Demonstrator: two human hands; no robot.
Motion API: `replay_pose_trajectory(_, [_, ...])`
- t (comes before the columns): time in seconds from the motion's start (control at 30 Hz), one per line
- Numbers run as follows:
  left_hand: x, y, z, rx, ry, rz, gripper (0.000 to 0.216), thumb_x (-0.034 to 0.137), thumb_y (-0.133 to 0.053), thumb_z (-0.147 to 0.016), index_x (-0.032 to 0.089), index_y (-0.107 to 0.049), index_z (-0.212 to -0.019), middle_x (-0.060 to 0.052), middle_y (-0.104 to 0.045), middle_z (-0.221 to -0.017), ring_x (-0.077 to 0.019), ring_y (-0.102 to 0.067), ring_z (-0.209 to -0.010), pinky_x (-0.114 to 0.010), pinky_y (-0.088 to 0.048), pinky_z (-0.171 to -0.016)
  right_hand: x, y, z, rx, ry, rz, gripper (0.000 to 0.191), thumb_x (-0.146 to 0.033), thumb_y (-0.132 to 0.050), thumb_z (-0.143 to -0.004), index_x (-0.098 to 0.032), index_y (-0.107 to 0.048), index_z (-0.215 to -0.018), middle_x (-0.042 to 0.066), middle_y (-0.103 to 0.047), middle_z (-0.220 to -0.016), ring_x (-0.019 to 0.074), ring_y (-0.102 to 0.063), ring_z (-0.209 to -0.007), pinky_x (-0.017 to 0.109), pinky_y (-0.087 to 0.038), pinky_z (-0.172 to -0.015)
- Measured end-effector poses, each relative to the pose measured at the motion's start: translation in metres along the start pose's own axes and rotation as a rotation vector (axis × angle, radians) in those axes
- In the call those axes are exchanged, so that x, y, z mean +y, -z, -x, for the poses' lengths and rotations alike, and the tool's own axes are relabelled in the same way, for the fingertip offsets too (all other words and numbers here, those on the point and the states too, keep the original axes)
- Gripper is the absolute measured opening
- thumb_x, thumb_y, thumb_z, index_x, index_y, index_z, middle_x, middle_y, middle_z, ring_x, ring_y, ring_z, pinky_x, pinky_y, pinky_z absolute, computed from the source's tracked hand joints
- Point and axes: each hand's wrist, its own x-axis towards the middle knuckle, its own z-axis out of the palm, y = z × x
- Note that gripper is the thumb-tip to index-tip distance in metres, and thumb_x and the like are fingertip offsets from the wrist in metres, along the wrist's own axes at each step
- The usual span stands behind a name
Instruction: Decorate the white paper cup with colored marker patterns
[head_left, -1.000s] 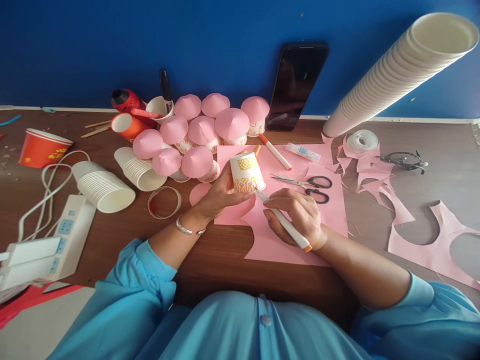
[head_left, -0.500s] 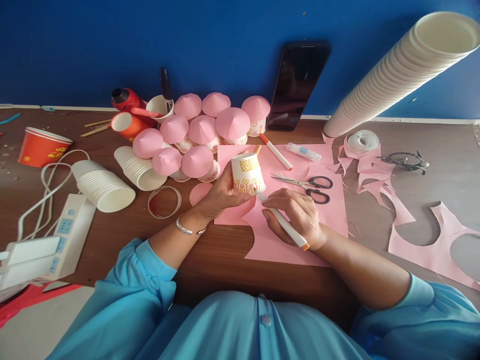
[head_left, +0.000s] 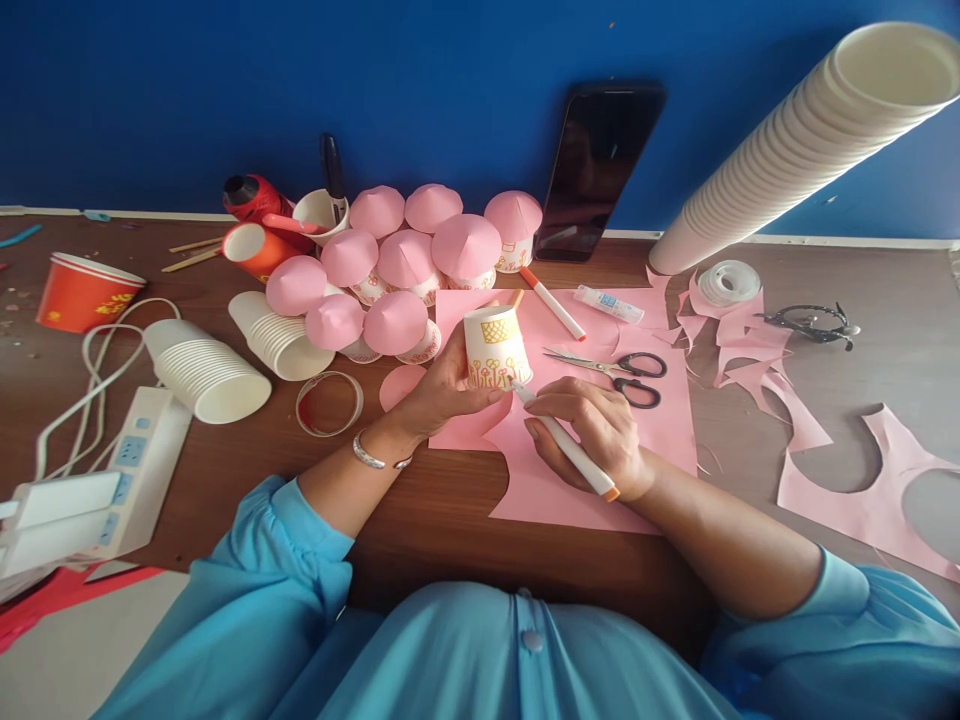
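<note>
My left hand [head_left: 437,388] grips a small upside-down white paper cup [head_left: 494,347] with orange and yellow drawings on its side. My right hand [head_left: 596,432] is closed round a white marker with an orange end [head_left: 570,450]; its tip touches the cup's lower rim. Both hands hover over a pink paper sheet [head_left: 660,425] on the brown table [head_left: 420,510]. Behind the cup stands a cluster of cups with pink cone tops [head_left: 409,260].
Scissors [head_left: 619,372], a second marker [head_left: 551,302] and a glue tube [head_left: 607,304] lie on the pink sheet. White cup stacks [head_left: 206,372] and a power strip [head_left: 112,480] are at left, a long cup stack [head_left: 795,140] and pink scraps [head_left: 862,480] at right. A phone [head_left: 596,170] leans on the blue wall.
Almost nothing differs: the cup and the marker tip have shifted very slightly, and both hands keep their grips.
</note>
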Motion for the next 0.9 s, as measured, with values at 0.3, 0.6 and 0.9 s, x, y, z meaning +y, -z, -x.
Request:
replay_pose_trajectory(0.3, [0.0011, 0.0, 0.0012, 0.008, 0.017, 0.007, 0.094, 0.034, -0.089, -0.074, 0.033, -0.044, -0.157, -0.011, -0.056, -0.152, -0.0335, -0.056, -0.135, -0.042, -0.055, -0.105, -0.0001, 0.0, -0.0007, 0.002, 0.005, 0.009, 0.022, -0.012, -0.062, -0.092, -0.022, -0.059, -0.11, 0.001, -0.068, -0.079, 0.0175, -0.068, -0.066, 0.028, -0.055, -0.058])
replay_pose_trajectory(0.6, [-0.001, 0.0016, 0.0003, -0.006, -0.005, 0.01, 0.091, 0.032, -0.089, -0.075, 0.035, -0.047, -0.155, -0.009, -0.057, -0.151, -0.0287, -0.058, -0.128, -0.036, -0.056, -0.1, -0.0002, 0.0006, -0.0008, 0.004, 0.008, 0.013, 0.023, -0.011, -0.063, -0.091, -0.022, -0.058, -0.111, 0.001, -0.068, -0.079, 0.0175, -0.068, -0.065, 0.028, -0.055, -0.058])
replay_pose_trajectory(0.9, [-0.0006, 0.0008, 0.0001, -0.021, -0.017, 0.03, 0.089, 0.03, -0.088, -0.076, 0.037, -0.047, -0.154, -0.007, -0.054, -0.152, -0.0267, -0.057, -0.128, -0.036, -0.054, -0.101, -0.0001, 0.0017, -0.0028, -0.012, 0.026, 0.012, 0.018, -0.009, -0.063, -0.092, -0.019, -0.057, -0.106, 0.003, -0.067, -0.078, 0.0174, -0.067, -0.066, 0.028, -0.055, -0.058])
